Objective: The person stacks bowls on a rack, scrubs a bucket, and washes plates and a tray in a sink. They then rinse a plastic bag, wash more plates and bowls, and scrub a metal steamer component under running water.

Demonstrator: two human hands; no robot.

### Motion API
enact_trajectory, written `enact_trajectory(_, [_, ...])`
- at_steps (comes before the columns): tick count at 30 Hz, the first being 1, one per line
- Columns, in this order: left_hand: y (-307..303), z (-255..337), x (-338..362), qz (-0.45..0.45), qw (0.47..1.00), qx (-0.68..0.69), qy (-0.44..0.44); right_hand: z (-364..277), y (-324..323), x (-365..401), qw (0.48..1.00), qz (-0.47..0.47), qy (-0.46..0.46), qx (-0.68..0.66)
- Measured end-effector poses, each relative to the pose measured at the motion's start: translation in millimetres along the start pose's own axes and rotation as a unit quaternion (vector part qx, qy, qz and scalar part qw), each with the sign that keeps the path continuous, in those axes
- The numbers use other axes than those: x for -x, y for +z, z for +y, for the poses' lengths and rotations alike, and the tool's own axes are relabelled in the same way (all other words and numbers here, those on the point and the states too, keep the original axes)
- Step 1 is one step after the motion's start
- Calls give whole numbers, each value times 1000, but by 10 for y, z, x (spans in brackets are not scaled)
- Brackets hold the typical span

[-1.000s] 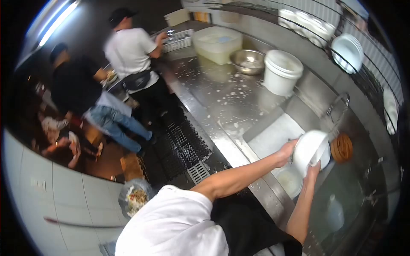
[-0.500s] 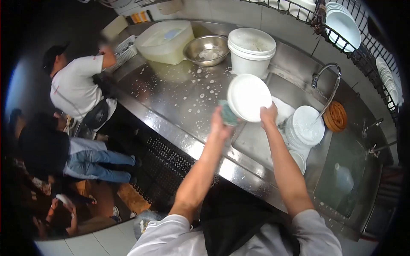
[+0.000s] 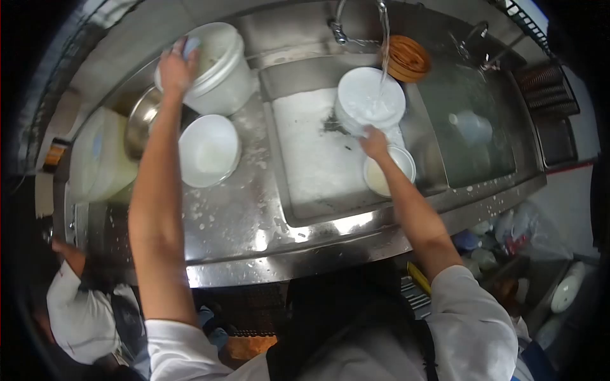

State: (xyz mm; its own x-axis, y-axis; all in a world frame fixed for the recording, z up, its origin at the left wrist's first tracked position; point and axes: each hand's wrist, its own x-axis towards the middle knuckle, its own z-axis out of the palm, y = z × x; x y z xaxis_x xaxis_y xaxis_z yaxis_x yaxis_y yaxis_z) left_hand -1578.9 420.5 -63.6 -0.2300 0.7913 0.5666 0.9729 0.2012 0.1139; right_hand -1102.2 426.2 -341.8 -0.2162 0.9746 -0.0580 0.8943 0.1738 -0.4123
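My left hand (image 3: pixel 178 70) is stretched to the far left, at the rim of a large white bucket (image 3: pixel 222 79). A pale bluish sponge (image 3: pixel 190 47) shows at its fingers, slightly blurred. Below that bucket a white tub (image 3: pixel 210 155) stands on the steel counter, with a little cloudy liquid inside. In the sink, my right hand (image 3: pixel 375 141) grips the near rim of a white pail (image 3: pixel 356 95), while water from the tap (image 3: pixel 384 38) pours into it. Partly behind my right wrist sits a smaller white container (image 3: pixel 406 166) with something pale yellowish in it.
The steel sink (image 3: pixel 318 213) has white foam (image 3: pixel 305 152) on its bottom. A brown round basket (image 3: pixel 408 58) stands behind the pail. Right of it lies a water-filled basin (image 3: pixel 470 165) with a pale jug. A metal bowl (image 3: pixel 141 127) and a translucent bin (image 3: pixel 101 155) stand left; a person (image 3: pixel 89 317) is lower left.
My view has swung right. The white tub has left my hands and rests on the counter. My left hand has gone to the large bucket, my right hand to the pail in the sink.
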Motion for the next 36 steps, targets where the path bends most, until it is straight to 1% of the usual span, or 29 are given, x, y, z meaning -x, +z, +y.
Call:
enact_trajectory(1, [129,-86,-55,-95,995,-7,-41,280,-136,92,985,-87,73,127])
enact_trajectory(2, [269,-203,-115,-190,978,-18,-81,385,-339,239,960,-148,130,199])
enact_trajectory(3, [523,-432,-258,-288,952,-106,-9,538,-360,398,963,-91,89,236])
enact_trajectory(4, [786,-667,-361,-377,904,-193,65,643,-336,376,960,-76,75,260])
enact_trajectory(5, [947,-816,-293,-321,944,-69,-18,745,-298,336,954,-63,60,286])
enact_trajectory(7, [1210,-1121,-275,-341,934,-101,34,889,-289,180,946,-53,34,318])
enact_trajectory(10, [1636,-1469,-517,-364,912,-145,123,986,-493,48,938,-174,-49,294])
enact_trajectory(12, [1769,-1558,-550,-372,897,-167,173,1091,-551,131,932,-197,-51,300])
enact_trajectory(13, [1643,-1419,-476,-358,920,-127,99,1122,-586,191,928,-209,-54,304])
enact_trajectory(15, [1039,-813,-334,-318,946,-48,-52,1068,-721,311,919,-244,-15,309])
enact_trajectory(16, [858,-638,-271,-303,951,-45,-38,1040,-763,365,914,-262,3,311])
enact_trajectory(18, [638,-425,-176,-276,960,-38,-5,945,-754,448,925,-208,4,318])
enact_trajectory(19, [685,-442,-238,-338,935,-112,-4,893,-729,523,930,-181,7,320])
enact_trajectory(21, [1220,-834,-369,-340,936,-70,-56,836,-671,642,919,-100,-100,368])
enact_trajectory(22, [1382,-961,-403,-340,936,-48,-82,785,-645,658,907,-58,-151,389])
enact_trajectory(23, [1144,-782,-391,-353,932,-58,-49,467,-885,611,925,-159,-57,339])
enact_trajectory(24, [670,-410,-328,-367,928,-68,-16,436,-992,565,933,-177,-26,312])
enact_trajectory(25, [379,-180,-279,-380,921,-79,17,457,-1096,506,938,-196,5,284])
enact_trajectory(26, [354,-160,-238,-314,949,-14,-1,513,-1205,423,942,-213,34,257])
enact_trajectory(27, [349,-167,-172,-243,968,50,-21,810,-1150,302,954,-192,14,228])
enact_trajectory(28, [296,-165,-134,-169,979,111,-39,788,-1287,310,971,-204,104,67])
enact_trajectory(29, [180,-96,-99,-106,974,194,-53,712,-1478,319,955,-209,187,-97])
enact_trajectory(30, [112,-40,-101,-32,958,273,-77,656,-1617,305,905,-209,262,-262])
enact_trajectory(31, [115,-13,-69,41,931,349,-97,953,-1505,134,837,-281,294,-365])
enact_trajectory(32, [-13,107,-61,115,893,420,-115,856,-1466,97,808,-249,292,-447])
enact_trajectory(33, [-127,227,19,132,892,414,-127,746,-1378,73,770,-216,287,-527])
enact_trajectory(34, [-243,404,143,120,867,461,-144,621,-1297,19,725,-184,280,-602])
enact_trajectory(35, [-446,723,336,114,850,490,-158,545,-1177,-97,696,-179,227,-658])
enact_trajectory(36, [-457,863,521,86,840,516,-141,370,-1117,-274,727,-157,203,-637])
